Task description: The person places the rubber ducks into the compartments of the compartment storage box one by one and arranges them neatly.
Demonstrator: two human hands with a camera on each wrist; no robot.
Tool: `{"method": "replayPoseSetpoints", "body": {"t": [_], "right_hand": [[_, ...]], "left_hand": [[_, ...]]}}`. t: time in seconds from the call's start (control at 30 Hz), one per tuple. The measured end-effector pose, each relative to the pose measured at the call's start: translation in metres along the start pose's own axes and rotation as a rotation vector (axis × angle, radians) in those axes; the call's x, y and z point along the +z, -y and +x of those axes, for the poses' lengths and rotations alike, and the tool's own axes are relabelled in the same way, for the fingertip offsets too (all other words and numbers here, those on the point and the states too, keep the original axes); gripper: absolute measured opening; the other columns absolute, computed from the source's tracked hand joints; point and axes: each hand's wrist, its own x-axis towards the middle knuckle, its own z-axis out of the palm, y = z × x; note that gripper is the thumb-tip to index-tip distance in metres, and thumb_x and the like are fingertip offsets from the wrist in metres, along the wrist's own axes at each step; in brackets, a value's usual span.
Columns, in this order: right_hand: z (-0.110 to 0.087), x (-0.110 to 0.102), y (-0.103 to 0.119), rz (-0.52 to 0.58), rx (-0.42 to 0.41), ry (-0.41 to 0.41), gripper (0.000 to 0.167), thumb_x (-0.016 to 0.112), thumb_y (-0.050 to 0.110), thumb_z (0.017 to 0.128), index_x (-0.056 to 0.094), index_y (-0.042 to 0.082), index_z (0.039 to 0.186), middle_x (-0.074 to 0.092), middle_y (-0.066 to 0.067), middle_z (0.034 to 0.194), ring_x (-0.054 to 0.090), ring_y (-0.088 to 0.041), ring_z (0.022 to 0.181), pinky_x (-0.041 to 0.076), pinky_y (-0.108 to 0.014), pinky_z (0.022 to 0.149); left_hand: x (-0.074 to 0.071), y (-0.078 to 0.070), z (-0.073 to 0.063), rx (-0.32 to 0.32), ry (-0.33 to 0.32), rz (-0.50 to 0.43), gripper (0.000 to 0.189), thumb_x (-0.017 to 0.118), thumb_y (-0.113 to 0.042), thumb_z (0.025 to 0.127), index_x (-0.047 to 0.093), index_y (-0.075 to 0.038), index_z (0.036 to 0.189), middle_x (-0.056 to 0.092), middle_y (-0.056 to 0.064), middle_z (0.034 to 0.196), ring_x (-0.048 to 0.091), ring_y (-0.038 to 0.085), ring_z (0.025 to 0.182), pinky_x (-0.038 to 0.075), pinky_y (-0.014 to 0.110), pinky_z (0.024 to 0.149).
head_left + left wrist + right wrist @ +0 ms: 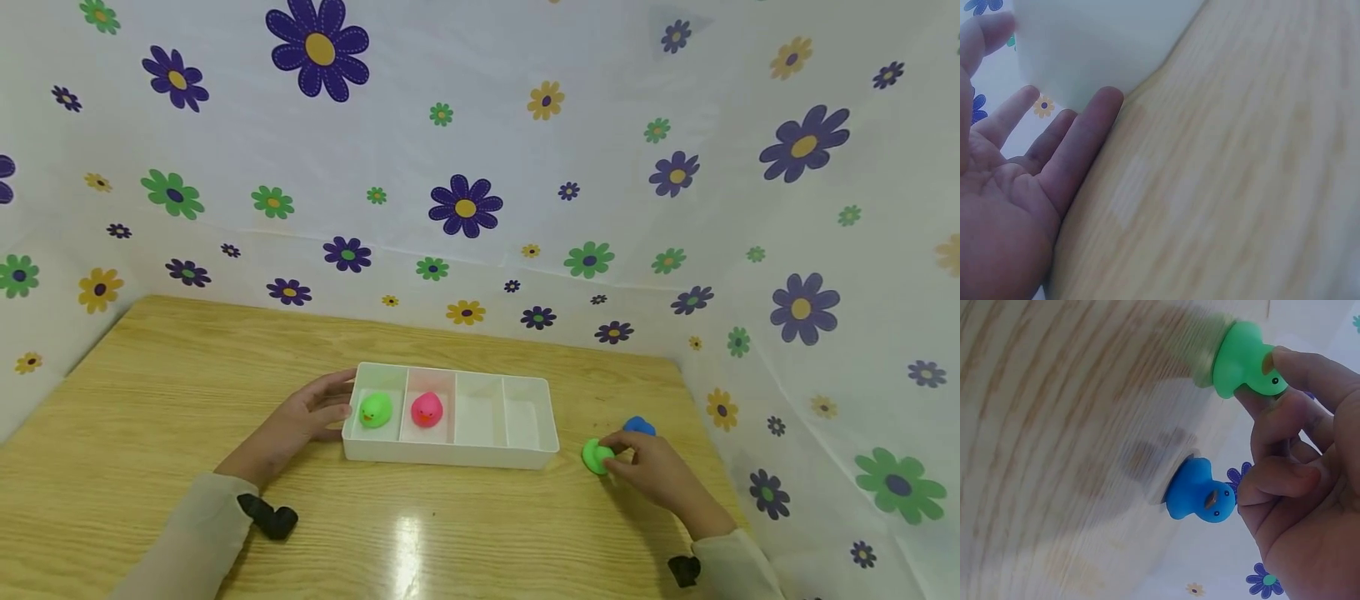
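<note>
A white divided tray (450,454) lies on the table, with a green rubber duck (377,409) in its leftmost compartment and a pink rubber duck (427,409) in the one beside it. My left hand (307,415) rests against the tray's left end, its fingers fairly straight at the wall (1104,50). To the right of the tray, my right hand (654,468) pinches a second green rubber duck (1241,362) by its head between thumb and fingers. A blue rubber duck (1200,490) sits on the table just behind that hand, partly hidden in the head view.
The wooden table (300,533) meets a flower-printed white sheet (480,150) along its back and right edges. Two more tray compartments (525,421) are on the tray's right half. Black straps (270,517) sit at both sleeves.
</note>
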Motion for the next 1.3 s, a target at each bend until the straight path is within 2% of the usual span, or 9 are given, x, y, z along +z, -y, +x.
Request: {"method": "replayPoseSetpoints", "body": {"t": [0.23,0.4,0.53,0.7,0.8,0.93,1.13,1.3], "right_hand": [[0.001,0.001,-0.001,0.001,0.010,-0.017,0.028,0.074,0.018,0.096,0.072,0.008,0.122,0.073,-0.004,0.110,0.053,-0.012,0.070,0.048,-0.027,0.057],[0.003,0.000,0.001,-0.032,-0.035,-0.057,0.026,0.076,0.022,0.096,0.072,0.009,0.118,0.073,-0.002,0.105,0.052,-0.010,0.068,0.046,-0.027,0.057],[0.008,-0.004,0.008,-0.073,-0.083,-0.137,0.027,0.077,0.025,0.095,0.073,0.009,0.117,0.073,-0.002,0.104,0.048,-0.008,0.064,0.043,-0.026,0.054],[0.018,-0.011,0.022,-0.088,-0.121,-0.288,0.028,0.077,0.025,0.095,0.072,0.008,0.118,0.073,-0.005,0.105,0.047,-0.008,0.062,0.042,-0.026,0.054],[0.026,-0.013,0.036,-0.081,-0.157,-0.366,0.027,0.079,0.024,0.094,0.073,0.009,0.116,0.074,-0.005,0.105,0.045,-0.009,0.058,0.040,-0.026,0.049],[0.037,-0.010,0.061,-0.043,-0.226,-0.424,0.026,0.080,0.021,0.093,0.074,0.009,0.115,0.074,-0.004,0.104,0.041,-0.008,0.053,0.037,-0.025,0.045],[0.052,0.004,0.099,-0.012,-0.338,-0.407,0.026,0.082,0.018,0.091,0.075,0.009,0.114,0.074,-0.004,0.104,0.040,-0.005,0.052,0.037,-0.025,0.045],[0.061,0.019,0.123,-0.052,-0.359,-0.347,0.027,0.082,0.023,0.091,0.075,0.012,0.114,0.073,0.001,0.107,0.044,-0.006,0.060,0.040,-0.024,0.051]], "left_hand": [[0.001,0.000,0.000,-0.019,-0.009,0.009,0.072,0.068,-0.038,0.101,0.033,-0.024,0.162,0.035,0.015,0.162,0.041,0.042,0.144,0.058,0.045,0.099],[0.001,-0.002,-0.001,-0.014,-0.010,0.015,0.072,0.068,-0.038,0.101,0.033,-0.024,0.162,0.035,0.014,0.162,0.040,0.041,0.145,0.057,0.045,0.099],[0.001,-0.002,-0.002,-0.012,-0.008,0.020,0.071,0.067,-0.037,0.101,0.033,-0.024,0.162,0.035,0.014,0.162,0.040,0.041,0.145,0.057,0.044,0.099],[0.001,-0.002,-0.003,-0.005,-0.010,0.041,0.070,0.066,-0.037,0.102,0.033,-0.024,0.163,0.036,0.014,0.162,0.041,0.041,0.144,0.057,0.044,0.099],[0.000,-0.001,-0.002,-0.003,-0.011,0.037,0.069,0.066,-0.035,0.103,0.033,-0.024,0.163,0.037,0.014,0.161,0.042,0.041,0.144,0.057,0.044,0.099],[-0.001,0.000,-0.001,0.000,-0.009,0.030,0.070,0.066,-0.035,0.102,0.033,-0.024,0.163,0.036,0.014,0.162,0.042,0.041,0.144,0.058,0.044,0.098],[-0.001,0.000,-0.001,0.004,-0.008,0.025,0.068,0.065,-0.033,0.103,0.033,-0.023,0.163,0.036,0.015,0.162,0.042,0.042,0.144,0.058,0.045,0.098],[-0.001,-0.001,-0.001,0.001,-0.008,0.030,0.067,0.065,-0.032,0.104,0.033,-0.023,0.162,0.037,0.015,0.161,0.042,0.041,0.143,0.058,0.045,0.098]]}}
